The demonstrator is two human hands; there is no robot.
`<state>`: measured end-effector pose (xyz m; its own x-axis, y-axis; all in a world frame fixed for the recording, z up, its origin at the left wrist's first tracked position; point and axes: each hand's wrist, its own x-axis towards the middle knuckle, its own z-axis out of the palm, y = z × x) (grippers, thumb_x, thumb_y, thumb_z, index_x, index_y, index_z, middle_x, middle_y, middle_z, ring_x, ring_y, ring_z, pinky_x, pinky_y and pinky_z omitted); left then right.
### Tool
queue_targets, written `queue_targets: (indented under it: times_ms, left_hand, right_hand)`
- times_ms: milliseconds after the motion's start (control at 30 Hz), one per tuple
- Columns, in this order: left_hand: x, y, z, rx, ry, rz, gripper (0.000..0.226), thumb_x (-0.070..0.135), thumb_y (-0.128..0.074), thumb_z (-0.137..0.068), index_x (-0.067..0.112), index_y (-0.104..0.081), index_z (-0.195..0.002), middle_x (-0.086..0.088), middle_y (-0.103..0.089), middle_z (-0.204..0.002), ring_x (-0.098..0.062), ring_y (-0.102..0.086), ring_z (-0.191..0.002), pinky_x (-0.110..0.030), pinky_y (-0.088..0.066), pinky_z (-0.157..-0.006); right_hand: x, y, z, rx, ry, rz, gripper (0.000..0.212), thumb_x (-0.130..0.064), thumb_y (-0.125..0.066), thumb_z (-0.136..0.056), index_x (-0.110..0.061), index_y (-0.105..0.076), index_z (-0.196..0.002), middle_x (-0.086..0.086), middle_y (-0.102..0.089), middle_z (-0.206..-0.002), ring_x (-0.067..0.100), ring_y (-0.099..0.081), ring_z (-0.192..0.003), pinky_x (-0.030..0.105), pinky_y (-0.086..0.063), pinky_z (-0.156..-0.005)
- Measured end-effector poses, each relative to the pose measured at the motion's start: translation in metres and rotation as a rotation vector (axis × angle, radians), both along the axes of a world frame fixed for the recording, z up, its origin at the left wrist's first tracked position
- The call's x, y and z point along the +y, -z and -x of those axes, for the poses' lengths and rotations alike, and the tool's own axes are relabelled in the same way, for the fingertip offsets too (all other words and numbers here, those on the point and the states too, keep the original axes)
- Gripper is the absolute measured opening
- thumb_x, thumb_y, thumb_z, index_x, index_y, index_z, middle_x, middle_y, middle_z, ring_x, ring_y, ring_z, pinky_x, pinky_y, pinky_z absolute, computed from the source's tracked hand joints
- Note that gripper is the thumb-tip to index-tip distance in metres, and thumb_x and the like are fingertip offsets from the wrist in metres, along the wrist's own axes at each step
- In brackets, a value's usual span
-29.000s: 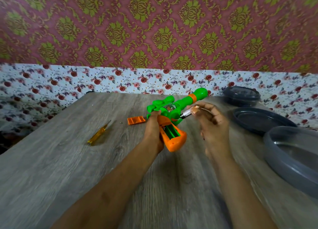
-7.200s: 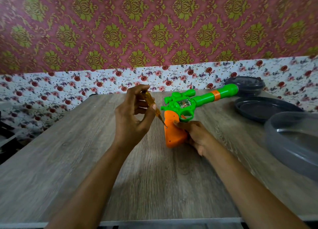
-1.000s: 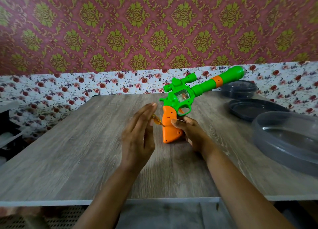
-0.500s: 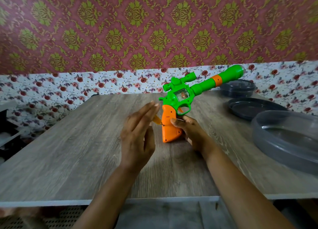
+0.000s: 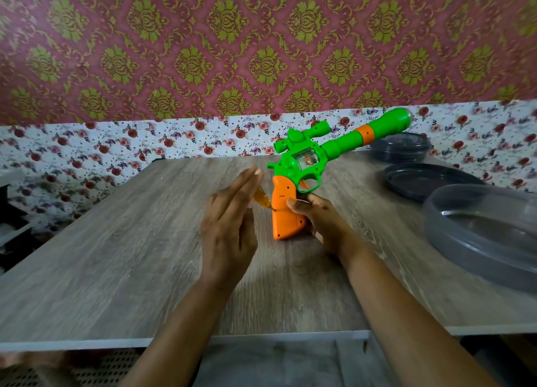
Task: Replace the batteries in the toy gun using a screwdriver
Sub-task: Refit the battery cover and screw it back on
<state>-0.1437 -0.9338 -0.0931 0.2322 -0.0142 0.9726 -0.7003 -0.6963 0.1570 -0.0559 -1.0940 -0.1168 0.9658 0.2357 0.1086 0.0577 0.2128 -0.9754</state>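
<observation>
The toy gun (image 5: 308, 165), green with an orange grip, stands upright on its grip on the wooden table (image 5: 116, 256), its barrel pointing up and to the right. My right hand (image 5: 322, 224) grips the orange grip from the right side. A yellow screwdriver (image 5: 261, 199) points at the left side of the grip, with its tip against the battery cover. My left hand (image 5: 229, 227) is held flat and edge-on, fingers straight, pressing against the screwdriver's handle. Most of the handle is hidden behind those fingers. No battery is visible.
On the right of the table are a large translucent grey bowl (image 5: 479, 235), a dark round plate (image 5: 421, 180) behind it, and a dark lidded container (image 5: 401, 150) by the wall. The table's front edge runs just below my forearms.
My left hand's straight fingers have slid slightly forward and up along the screwdriver handle. The gun and my right hand have hardly moved.
</observation>
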Motion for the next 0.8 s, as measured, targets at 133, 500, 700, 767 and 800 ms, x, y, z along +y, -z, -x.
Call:
queue_targets:
  times_ms: [133, 500, 700, 767, 800]
  left_hand:
    - [0.0016, -0.002, 0.0008, 0.005, 0.017, -0.036, 0.034, 0.025, -0.052, -0.094, 0.017, -0.051, -0.127, -0.005, -0.047, -0.125, -0.009, -0.05, -0.106, -0.014, -0.041, -0.088]
    - [-0.0002, -0.0008, 0.0006, -0.069, 0.015, -0.059, 0.035, 0.003, -0.048, -0.09, 0.012, -0.054, -0.123, 0.0, -0.055, -0.124, -0.007, -0.054, -0.108, -0.028, -0.048, -0.079]
    - [0.0006, -0.0038, 0.0034, -0.081, -0.001, 0.043, 0.017, 0.013, -0.059, -0.088, 0.015, -0.057, -0.105, -0.003, -0.051, -0.1, -0.007, -0.052, -0.087, -0.012, -0.043, -0.075]
    - [-0.0004, -0.0036, 0.0032, -0.071, -0.013, 0.065, 0.024, 0.007, -0.055, -0.088, 0.012, -0.053, -0.111, -0.003, -0.056, -0.103, -0.006, -0.053, -0.091, -0.008, -0.041, -0.082]
    - [-0.0008, -0.0035, 0.0032, -0.062, -0.02, 0.065, 0.027, 0.005, -0.053, -0.089, 0.011, -0.051, -0.115, -0.003, -0.057, -0.106, -0.009, -0.055, -0.095, -0.011, -0.041, -0.085]
  right_hand:
    - [0.0005, 0.0016, -0.0003, -0.004, -0.002, -0.009, 0.028, -0.015, -0.059, -0.087, -0.017, -0.058, -0.115, 0.009, -0.065, -0.114, 0.024, -0.062, -0.105, 0.044, -0.048, -0.094]
    - [0.0014, 0.0006, 0.0009, -0.001, -0.008, -0.027, 0.029, -0.013, -0.058, -0.087, -0.015, -0.057, -0.117, 0.011, -0.065, -0.116, 0.024, -0.062, -0.107, 0.043, -0.048, -0.095]
    - [0.0006, 0.0022, 0.0001, -0.003, -0.008, -0.016, 0.032, -0.015, -0.059, -0.086, -0.015, -0.057, -0.118, 0.009, -0.066, -0.115, 0.023, -0.062, -0.106, 0.044, -0.048, -0.094]
    - [0.0009, 0.0014, 0.0006, -0.003, -0.003, -0.022, 0.03, -0.014, -0.058, -0.087, -0.015, -0.057, -0.117, 0.009, -0.066, -0.113, 0.022, -0.063, -0.103, 0.044, -0.048, -0.094]
    - [0.0011, 0.0007, 0.0006, -0.001, 0.001, -0.021, 0.029, -0.013, -0.058, -0.087, -0.015, -0.057, -0.116, 0.008, -0.066, -0.112, 0.022, -0.063, -0.102, 0.044, -0.048, -0.094]
